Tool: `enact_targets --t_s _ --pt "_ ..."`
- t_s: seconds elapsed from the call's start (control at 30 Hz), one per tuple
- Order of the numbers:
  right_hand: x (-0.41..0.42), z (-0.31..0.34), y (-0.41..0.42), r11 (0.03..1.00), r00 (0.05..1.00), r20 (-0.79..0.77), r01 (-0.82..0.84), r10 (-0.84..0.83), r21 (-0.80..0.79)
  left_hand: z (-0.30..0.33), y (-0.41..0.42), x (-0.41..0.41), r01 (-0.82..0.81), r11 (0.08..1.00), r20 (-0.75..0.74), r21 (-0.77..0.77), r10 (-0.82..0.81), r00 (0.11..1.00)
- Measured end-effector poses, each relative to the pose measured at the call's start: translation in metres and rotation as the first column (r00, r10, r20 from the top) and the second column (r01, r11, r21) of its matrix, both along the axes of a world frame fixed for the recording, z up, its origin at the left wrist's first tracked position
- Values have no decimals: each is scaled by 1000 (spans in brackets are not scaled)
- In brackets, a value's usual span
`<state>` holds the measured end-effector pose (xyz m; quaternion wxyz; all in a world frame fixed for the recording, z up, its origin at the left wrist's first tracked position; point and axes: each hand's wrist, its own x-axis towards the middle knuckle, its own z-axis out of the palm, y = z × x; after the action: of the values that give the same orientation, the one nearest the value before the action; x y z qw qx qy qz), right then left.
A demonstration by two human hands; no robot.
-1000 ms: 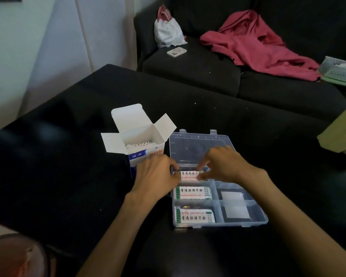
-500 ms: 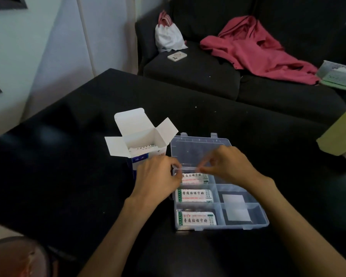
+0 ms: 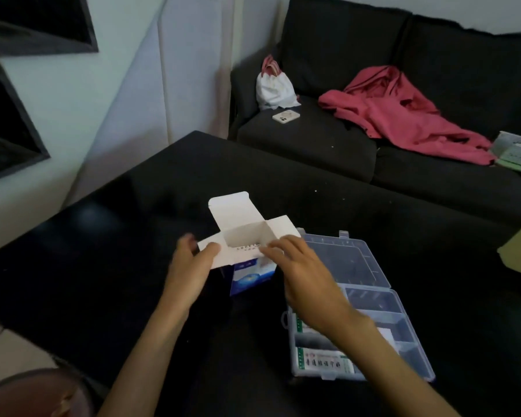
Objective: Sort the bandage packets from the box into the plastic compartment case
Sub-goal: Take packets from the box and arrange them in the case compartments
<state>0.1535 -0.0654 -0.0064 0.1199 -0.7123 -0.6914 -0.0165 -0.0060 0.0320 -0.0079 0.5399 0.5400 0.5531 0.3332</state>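
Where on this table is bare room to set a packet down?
Bare black table left of the white-and-blue cardboard box, and between box and dark sofa. Crowded where both hands meet at the box beside the clear plastic compartment case.

one opened cardboard box (image 3: pixel 253 260) stands on one black desk (image 3: pixel 109 266), with one clear plastic compartment case (image 3: pixel 361 299) beside it, lid laid open. two hands are in shot: one left hand (image 3: pixel 190 266) and one right hand (image 3: pixel 307 284), both at the box. one bandage packet (image 3: pixel 325 361) shows plainly in the case's nearest left compartment; the edge of a second shows in the compartment behind it, the rest hidden by the right arm, so a full count of packets cannot be told. one dark sofa (image 3: pixel 403 152) carries one red garment (image 3: pixel 409 115), one white drawstring bag (image 3: pixel 275 88) and one phone (image 3: pixel 285 116).
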Motion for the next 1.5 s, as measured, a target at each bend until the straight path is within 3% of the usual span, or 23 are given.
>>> enact_targets --t_s 0.07,0.2,0.3,0.43,0.53,0.7,1.1,1.3,1.4,1.5 --pt "-4 -13 -10 998 999 -17 40 -39 46 0 -7 2 100 988 237 -117 -70 969" --pt "-6 -18 -21 983 999 29 35 -41 178 -9 -15 5 120 989 259 89 -139 956" --pt "-7 -1 -15 966 997 55 40 -56 254 -8 -16 5 124 987 271 102 -147 951" --pt "-10 29 9 998 999 0 47 -47 40 -2 -15 4 143 986 291 85 -162 943" --pt "-13 37 27 988 994 104 39 -23 -148 -3 -11 2 127 991 295 43 -134 946" --pt "-8 41 36 971 994 106 36 -11 -235 -2 -9 1 130 991 317 19 -130 939" --pt "3 33 38 988 997 64 -24 34 -156 -8 -7 6 65 996 284 56 -78 956" --pt "13 30 38 999 999 -41 -31 30 -18 -10 -2 9 65 997 302 46 -76 950" --pt "13 34 40 995 991 -130 -44 31 -94 -8 -1 10 80 995 311 58 -94 946" --pt "11 36 46 985 994 -102 -62 46 -160 -8 -2 10 110 993 314 36 -115 942"
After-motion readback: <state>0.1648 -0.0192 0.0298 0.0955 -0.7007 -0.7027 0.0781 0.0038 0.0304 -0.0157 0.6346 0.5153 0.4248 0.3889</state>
